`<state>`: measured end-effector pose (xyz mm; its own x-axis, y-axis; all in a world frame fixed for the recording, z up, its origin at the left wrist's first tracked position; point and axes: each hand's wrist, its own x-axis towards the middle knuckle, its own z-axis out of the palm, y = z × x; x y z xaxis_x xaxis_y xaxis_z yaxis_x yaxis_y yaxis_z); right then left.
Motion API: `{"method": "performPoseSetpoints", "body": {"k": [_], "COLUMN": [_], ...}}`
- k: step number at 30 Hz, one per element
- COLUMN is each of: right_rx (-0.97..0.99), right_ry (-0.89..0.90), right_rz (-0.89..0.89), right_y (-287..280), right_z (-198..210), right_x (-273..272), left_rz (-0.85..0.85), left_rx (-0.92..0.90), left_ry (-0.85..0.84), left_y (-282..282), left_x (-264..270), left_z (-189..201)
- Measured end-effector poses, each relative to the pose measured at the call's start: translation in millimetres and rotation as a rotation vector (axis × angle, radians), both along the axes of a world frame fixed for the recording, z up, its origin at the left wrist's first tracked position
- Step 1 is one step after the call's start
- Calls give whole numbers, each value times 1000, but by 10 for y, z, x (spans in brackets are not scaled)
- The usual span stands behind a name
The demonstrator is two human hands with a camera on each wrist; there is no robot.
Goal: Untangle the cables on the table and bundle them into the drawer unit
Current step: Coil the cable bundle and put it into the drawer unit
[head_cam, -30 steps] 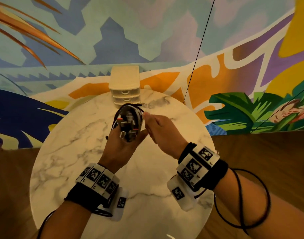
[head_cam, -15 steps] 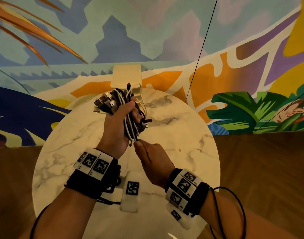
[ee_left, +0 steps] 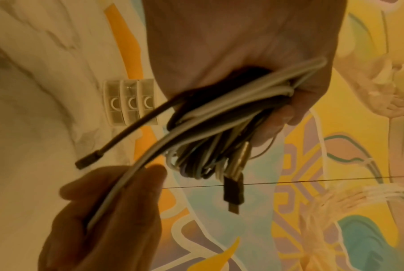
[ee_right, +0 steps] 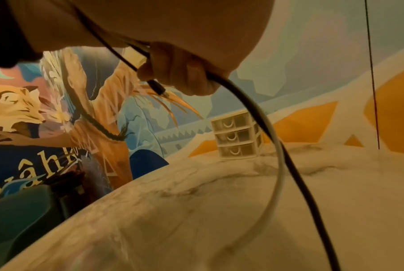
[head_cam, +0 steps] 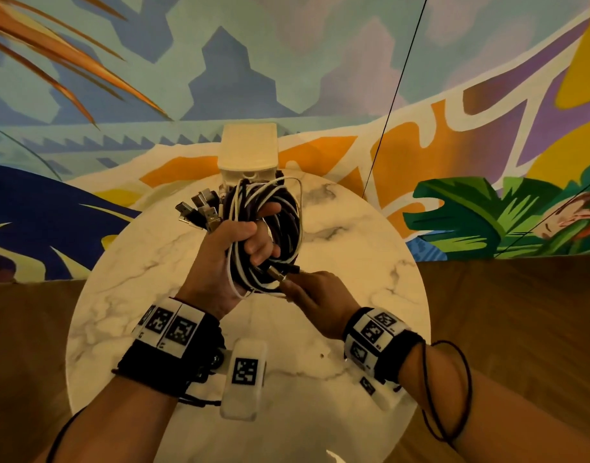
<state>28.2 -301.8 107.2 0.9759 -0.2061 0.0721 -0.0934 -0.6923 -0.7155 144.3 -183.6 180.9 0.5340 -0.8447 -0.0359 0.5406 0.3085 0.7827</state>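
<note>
My left hand [head_cam: 233, 248] grips a coiled bundle of black and white cables [head_cam: 273, 225] above the round marble table [head_cam: 160, 295]. Several USB plugs [head_cam: 200, 212] fan out at its upper left. In the left wrist view the same bundle of cables [ee_left: 221, 119] crosses my palm, and one dark plug [ee_left: 233, 190] hangs down. My right hand [head_cam: 307, 295] pinches a loose white cable [ee_left: 126, 183] at the bundle's lower right. A black and a white strand [ee_right: 277, 146] arc down from those fingers. The cream drawer unit [head_cam: 248, 148] stands at the table's far edge, all drawers shut [ee_right: 236, 135].
A painted mural wall rises right behind the table. A thin dark line [head_cam: 394, 95] slants across it to the right of the drawer unit. Wooden floor [head_cam: 504, 312] shows on both sides of the table. Wrist cameras with marker tags sit on both forearms.
My left hand has lifted and turned the bundle, so the plugs now point up and left. My right hand dropped from the bundle's top to its lower right and took a cable end.
</note>
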Motion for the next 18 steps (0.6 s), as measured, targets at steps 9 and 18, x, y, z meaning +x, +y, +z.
{"method": "performPoseSetpoints", "body": {"k": [9,18], "right_rx": [690,1088], "right_ry": [-56,64], "right_rz": [-189,-91], "right_y": [129,66], "right_z": [173,515], "right_x": [120,268], "left_rz": [-262,-290], "left_rx": [-364,-379], "left_ry": [277,282], "left_y": [96,106], "left_x": [130,74], "left_z": [62,115]}}
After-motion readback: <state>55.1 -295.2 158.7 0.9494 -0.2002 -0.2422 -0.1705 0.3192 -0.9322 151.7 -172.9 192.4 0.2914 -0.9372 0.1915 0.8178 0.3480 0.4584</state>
